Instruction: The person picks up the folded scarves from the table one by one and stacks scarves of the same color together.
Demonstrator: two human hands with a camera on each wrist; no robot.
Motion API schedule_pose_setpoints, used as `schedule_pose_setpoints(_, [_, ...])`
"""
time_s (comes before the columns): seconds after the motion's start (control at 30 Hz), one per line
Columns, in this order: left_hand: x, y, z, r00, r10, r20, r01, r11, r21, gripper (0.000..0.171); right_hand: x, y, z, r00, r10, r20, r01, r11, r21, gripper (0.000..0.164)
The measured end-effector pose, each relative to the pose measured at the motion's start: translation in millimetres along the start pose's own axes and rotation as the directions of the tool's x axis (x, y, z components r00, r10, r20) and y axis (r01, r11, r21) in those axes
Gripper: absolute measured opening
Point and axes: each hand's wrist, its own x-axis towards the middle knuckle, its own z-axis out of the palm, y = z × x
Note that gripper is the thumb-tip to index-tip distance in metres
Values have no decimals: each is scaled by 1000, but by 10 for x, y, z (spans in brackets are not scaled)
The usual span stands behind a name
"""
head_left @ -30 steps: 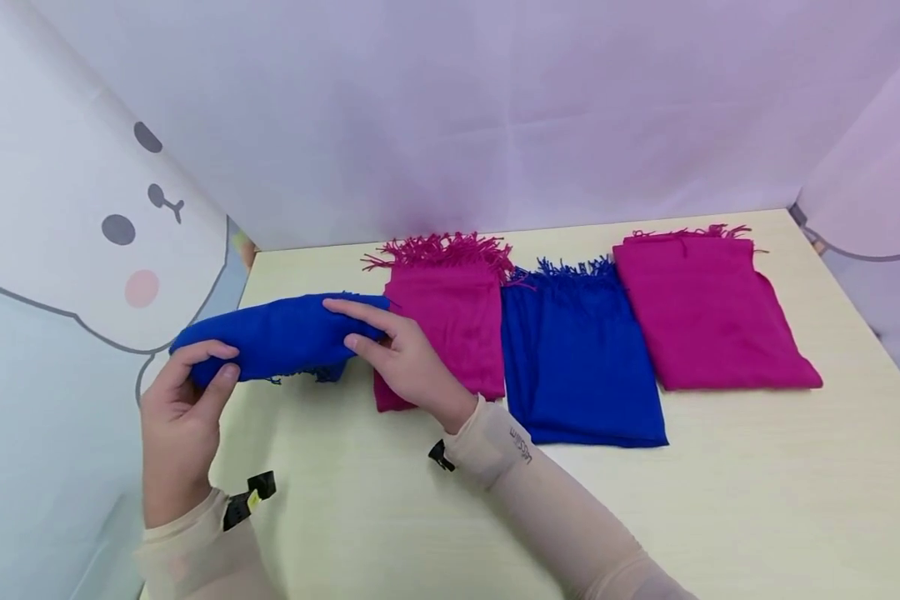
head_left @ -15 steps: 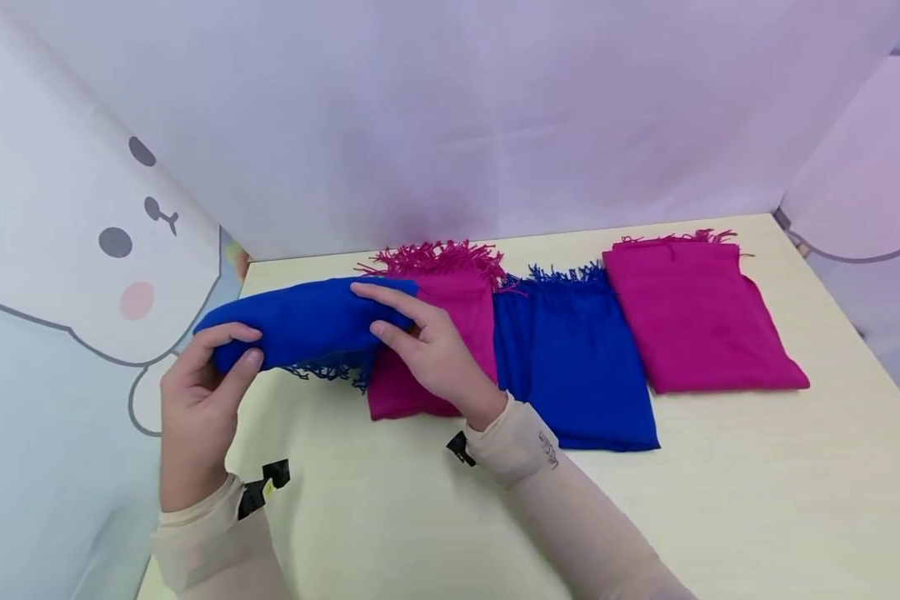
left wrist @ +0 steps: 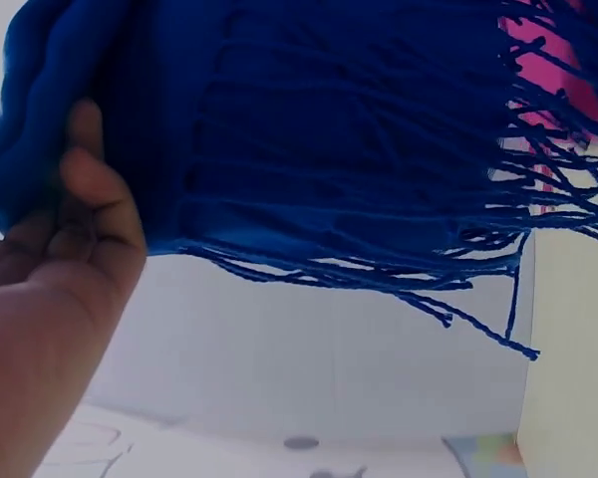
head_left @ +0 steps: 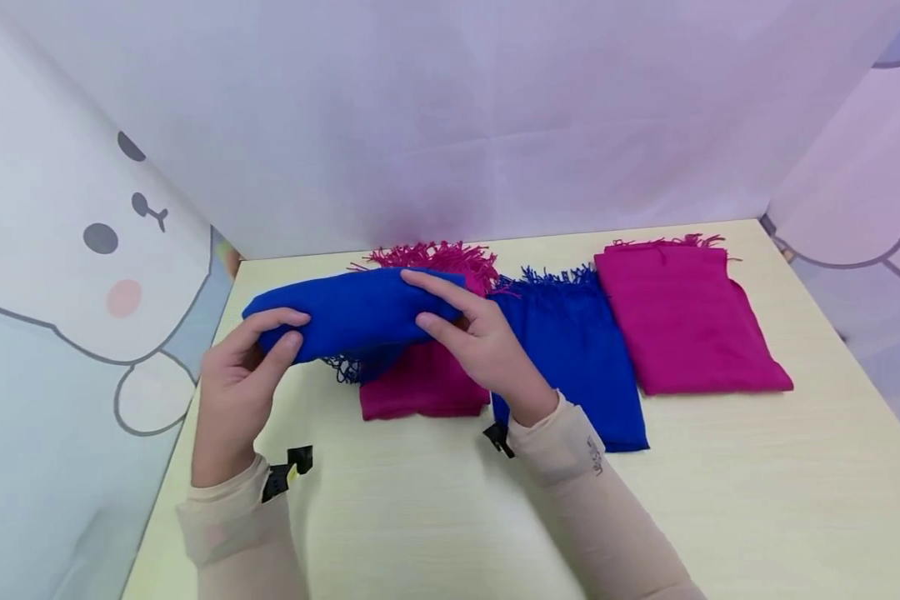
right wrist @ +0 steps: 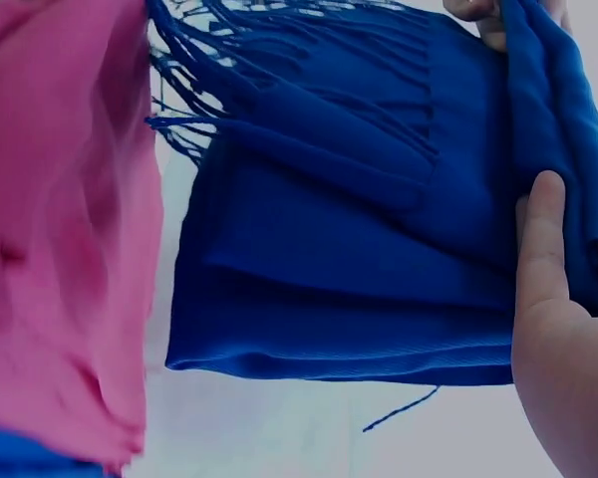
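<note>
A folded blue scarf [head_left: 352, 312] is held up above the table by both hands, its knotted fringe hanging beneath. My left hand [head_left: 236, 387] grips its left end between thumb and fingers. At the other end my right hand [head_left: 487, 342] pinches it, the index finger lying along the upper face. In the left wrist view the fringe of the blue scarf [left wrist: 349, 129] dangles beside the left hand [left wrist: 70, 249]. Just below and behind the held scarf lies a folded magenta scarf [head_left: 423, 387], partly hidden by it.
On the pale table [head_left: 420, 517], a second folded blue scarf [head_left: 570, 358] lies right of the magenta one, partly behind the right hand. Another folded magenta scarf [head_left: 690, 321] lies farther right. A white curtain [head_left: 450, 125] rises behind the table.
Both hands have carried the blue scarf to the right, from the table's left side to over the left magenta scarf. The view has shifted slightly; the scarves on the table lie as before.
</note>
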Motion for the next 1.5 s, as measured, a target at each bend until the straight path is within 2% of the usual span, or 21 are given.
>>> schedule_pose_setpoints(0.23, [88,-42,234,996,26,85,-32,997,68,23,-125,-5,-240,998,-30,-48,29,999,-40,38])
schedule_pose_setpoints(0.4, [141,-26,398,989,44,140,-57,994,92,25,-226,-37,-397,995,-45,-94,39,997,-71,37])
schedule_pose_setpoints(0.63, [209,8,608,982,59,178,-64,998,26,25,-316,-165,-594,990,-48,-132,34,994,-107,39])
schedule_pose_setpoints(0.87, [279,25,806,974,72,213,-77,997,17,25,-393,-232,-770,980,-82,-183,55,988,-146,39])
schedule_pose_setpoints(1.0, [319,10,901,967,68,247,-68,998,-8,26,-453,-234,-845,977,-47,-208,20,992,-128,39])
schedule_pose_setpoints(1.17, [359,-14,1021,959,52,277,-59,998,18,27,-546,-256,-941,973,-10,-232,-18,993,-118,39])
schedule_pose_setpoints(1.37, [422,2,1222,940,94,329,-99,995,-4,26,-683,-341,-1098,956,-17,-294,-20,992,-122,37])
schedule_pose_setpoints(1.5, [448,1,1338,925,97,367,-91,995,-32,27,-746,-402,-1192,943,-7,-333,-32,993,-111,35])
